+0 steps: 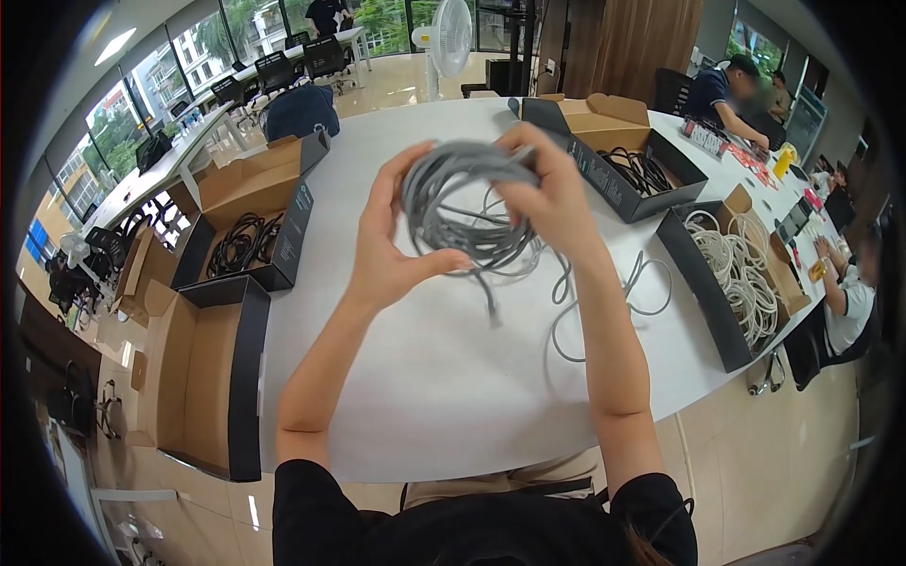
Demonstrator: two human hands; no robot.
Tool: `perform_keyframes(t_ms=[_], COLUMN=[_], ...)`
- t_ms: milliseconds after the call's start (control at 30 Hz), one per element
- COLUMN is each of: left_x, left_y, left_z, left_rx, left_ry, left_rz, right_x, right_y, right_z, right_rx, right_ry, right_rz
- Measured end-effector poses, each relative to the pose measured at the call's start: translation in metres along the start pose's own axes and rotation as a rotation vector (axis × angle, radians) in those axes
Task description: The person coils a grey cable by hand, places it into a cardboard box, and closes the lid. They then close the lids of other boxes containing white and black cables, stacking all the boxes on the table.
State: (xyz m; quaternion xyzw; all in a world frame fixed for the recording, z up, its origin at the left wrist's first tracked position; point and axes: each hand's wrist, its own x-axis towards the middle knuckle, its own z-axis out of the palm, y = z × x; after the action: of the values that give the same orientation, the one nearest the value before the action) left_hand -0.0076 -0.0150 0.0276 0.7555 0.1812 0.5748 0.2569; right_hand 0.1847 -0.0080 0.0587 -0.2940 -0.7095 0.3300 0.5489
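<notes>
Gripping grey coil (453, 212) above table (425, 406), left hand (387, 259) and right hand (557, 203) both closed around loops; mostly wound, tail (553, 332) lying loose on table.

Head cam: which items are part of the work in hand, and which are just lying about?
In the job: gray cable coil, gripped by left hand and right hand; its loose tail on the table.
Lying about: empty box; black-cable box at left; black-cable box at back; white-cable box; fan.
</notes>
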Motion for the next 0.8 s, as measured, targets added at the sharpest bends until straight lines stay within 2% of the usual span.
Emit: perform_keyframes(t_ms=[33,67,133,167,233,267,333,433,533,567,667,800], left_x=[0.003,0.003,0.001,0.0,0.003,0.005,0.002,0.003,0.004,0.005,0.004,0.004], left_y=[0.008,0.017,0.031,0.024,0.032,0.035,0.028,0.026,0.024,0.023,0.02,0.012], left_z=[0.001,-0.001,-0.008,-0.006,-0.008,-0.01,-0.01,-0.01,-0.016,-0.019,-0.024,-0.025], left_rx=[0.13,0.153,0.201,0.182,0.188,0.192,0.087,0.027,0.014,0.008,-0.106,-0.326], left_ry=[0.026,-0.021,-0.115,-0.022,-0.057,-0.076,-0.043,-0.032,-0.068,-0.083,-0.032,0.171], left_rz=[0.053,-0.049,-0.253,-0.189,-0.284,-0.331,-0.332,-0.346,-0.344,-0.337,-0.317,-0.319], right_x=[-0.001,-0.004,-0.003,-0.004,-0.004,-0.004,-0.004,-0.005,-0.001,0.003,0.002,-0.001], right_y=[0.0,-0.006,-0.009,-0.007,-0.004,-0.002,0.002,-0.013,-0.01,0.004,0.007,0.013], right_z=[0.006,0.008,0.013,0.015,0.018,0.017,0.015,0.007,-0.008,-0.012,-0.013,0.009], right_rx=[-0.077,-0.105,-0.068,-0.079,-0.103,-0.186,-0.354,-0.474,-0.343,-0.286,-0.318,-0.691], right_ry=[-0.084,-0.218,-0.206,-0.19,-0.158,-0.135,-0.091,-0.107,-0.189,-0.163,-0.06,0.175], right_rz=[-0.078,0.006,0.048,0.043,0.03,-0.039,-0.179,-0.184,-0.152,-0.263,-0.344,-0.575])
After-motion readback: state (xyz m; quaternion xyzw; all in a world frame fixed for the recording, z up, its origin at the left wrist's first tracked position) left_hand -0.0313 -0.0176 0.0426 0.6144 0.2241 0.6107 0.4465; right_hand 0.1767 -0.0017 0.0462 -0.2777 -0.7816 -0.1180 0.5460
